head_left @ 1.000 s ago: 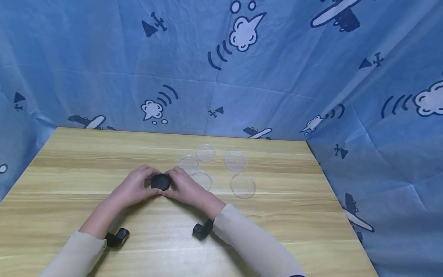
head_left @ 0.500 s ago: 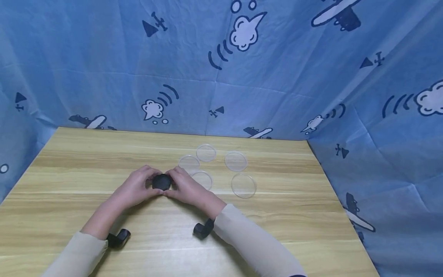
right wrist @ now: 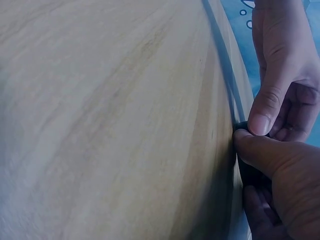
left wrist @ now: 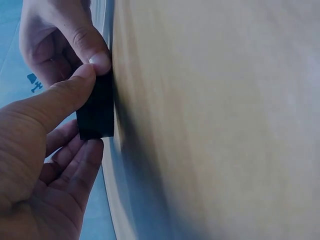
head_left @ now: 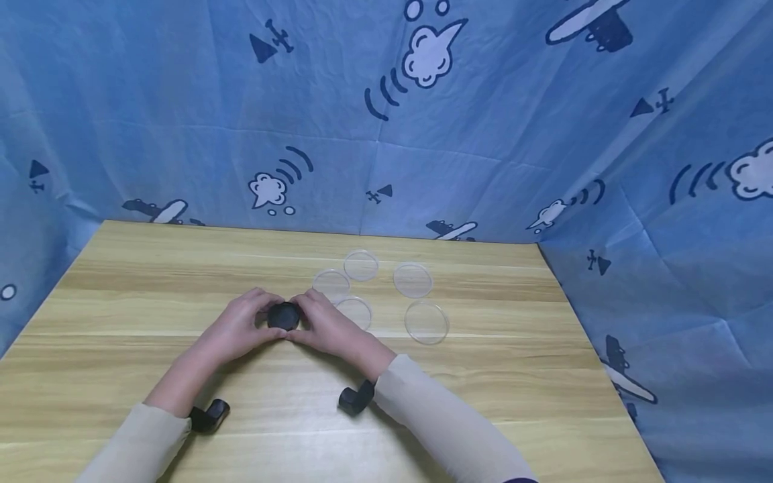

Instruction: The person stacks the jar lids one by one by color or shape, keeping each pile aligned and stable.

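Note:
A short, thick black cylinder (head_left: 282, 316) with a flat round top sits at the table's left-middle, between both hands. My left hand (head_left: 234, 327) holds its left side, with the thumb at the near edge and the fingers curved round behind. From the right, my right hand (head_left: 331, 329) grips it in the same way, and the two thumbs meet at the front. In the left wrist view the side of the black cylinder (left wrist: 97, 112) looks smooth and straight, low against the wooden table. Fingers cover much of it in the right wrist view.
Several thin clear round discs lie on the wooden table (head_left: 501, 376). One clear disc (head_left: 355, 314) is just beyond my right hand; another (head_left: 426, 322) lies farther right. A blue printed cloth (head_left: 338, 100) hangs behind the table and along its sides.

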A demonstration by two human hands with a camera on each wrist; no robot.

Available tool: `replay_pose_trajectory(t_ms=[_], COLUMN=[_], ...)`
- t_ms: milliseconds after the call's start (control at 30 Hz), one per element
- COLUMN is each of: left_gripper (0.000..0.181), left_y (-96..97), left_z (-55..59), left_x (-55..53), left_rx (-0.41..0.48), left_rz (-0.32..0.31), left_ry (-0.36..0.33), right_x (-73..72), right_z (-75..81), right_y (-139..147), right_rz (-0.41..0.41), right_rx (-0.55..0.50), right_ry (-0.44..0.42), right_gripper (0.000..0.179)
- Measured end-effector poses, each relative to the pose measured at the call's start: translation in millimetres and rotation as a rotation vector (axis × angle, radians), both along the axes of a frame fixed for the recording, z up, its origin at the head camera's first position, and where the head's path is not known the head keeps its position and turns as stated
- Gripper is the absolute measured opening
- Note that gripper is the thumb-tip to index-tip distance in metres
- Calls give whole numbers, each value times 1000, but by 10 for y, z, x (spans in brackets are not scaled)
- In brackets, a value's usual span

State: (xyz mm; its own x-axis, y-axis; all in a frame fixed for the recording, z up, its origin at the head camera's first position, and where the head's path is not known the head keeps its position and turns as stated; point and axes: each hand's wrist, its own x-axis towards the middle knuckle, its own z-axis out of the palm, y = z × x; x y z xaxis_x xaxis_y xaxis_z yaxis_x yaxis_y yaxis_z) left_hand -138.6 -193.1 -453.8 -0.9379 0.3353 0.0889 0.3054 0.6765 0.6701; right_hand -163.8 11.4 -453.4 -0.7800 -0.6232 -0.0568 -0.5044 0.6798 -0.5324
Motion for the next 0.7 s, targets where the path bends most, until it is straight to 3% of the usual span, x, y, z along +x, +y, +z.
replay_pose_trajectory(t_ms=[700], left_gripper=[53], left_y=[2], left_z=[-12], left_x=[9], left_rx=[-29], left_rz=[-23], left_ry=[27], right_x=[1], right_z=[-3], right_y=[9], right_rz=[6], right_rx=[41], right_ry=[20], right_gripper=[53])
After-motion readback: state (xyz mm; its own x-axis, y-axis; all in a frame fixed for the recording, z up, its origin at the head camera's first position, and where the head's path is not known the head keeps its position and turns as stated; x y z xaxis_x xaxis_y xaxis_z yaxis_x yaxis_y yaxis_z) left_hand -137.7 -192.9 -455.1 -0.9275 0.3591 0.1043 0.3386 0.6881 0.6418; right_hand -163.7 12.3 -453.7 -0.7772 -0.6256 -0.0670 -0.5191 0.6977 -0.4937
